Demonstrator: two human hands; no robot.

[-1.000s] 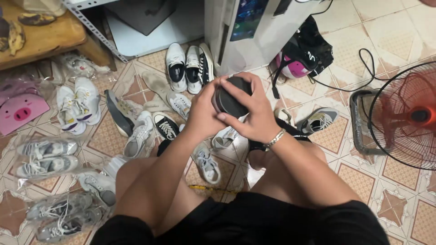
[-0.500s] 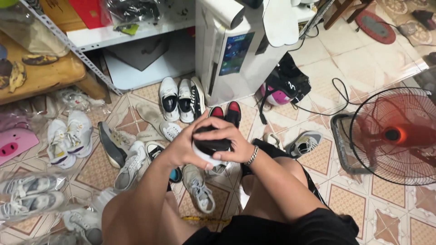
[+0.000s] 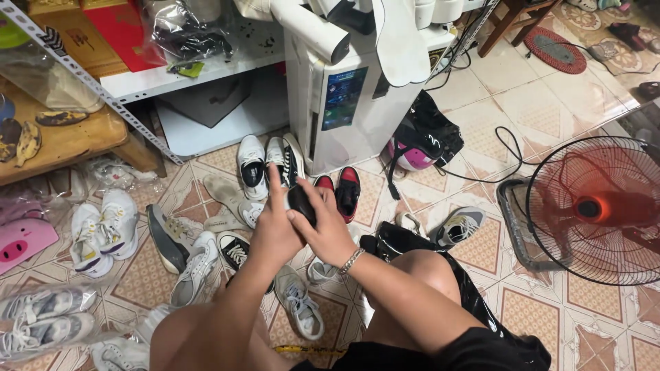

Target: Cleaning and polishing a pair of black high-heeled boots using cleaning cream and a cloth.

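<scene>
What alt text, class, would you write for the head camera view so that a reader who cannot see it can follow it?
A seated person's left hand and right hand together grip a black shoe above bare knees. Many sneakers lie scattered on the patterned tile floor, with a white machine ahead and a red floor fan to the right.

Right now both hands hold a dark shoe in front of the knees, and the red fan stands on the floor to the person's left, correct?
Not quite: the head view shows the red fan on the person's right. Both the left hand and right hand do hold the dark shoe.
</scene>
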